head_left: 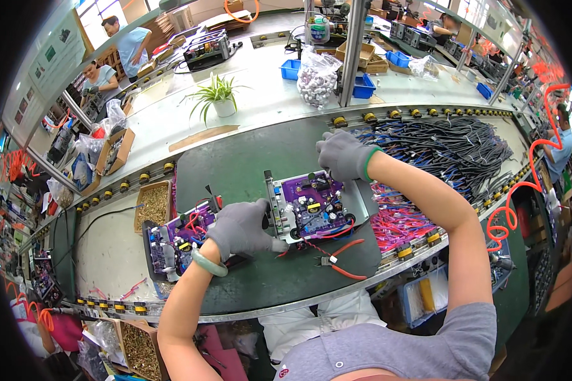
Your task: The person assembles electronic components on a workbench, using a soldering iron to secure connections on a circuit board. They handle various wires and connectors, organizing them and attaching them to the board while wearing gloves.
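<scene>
A purple circuit board with a yellow part and several wires sits in an open metal chassis on the green mat. My left hand, in a grey glove, has its fingers and thumb around the chassis's near left corner. Over the far right corner of the board, my right hand, also gloved, is closed with bent fingers; what it pinches is hidden. A second populated board unit lies left of my left wrist, partly covered by it. Orange-handled cutters lie in front of the chassis.
Black cable bundles and pink-red wires fill the right side. A box of small brass-coloured parts stands left. Rollers line the bench edges. Beyond are a potted plant and a bag of parts. A coiled orange hose hangs right.
</scene>
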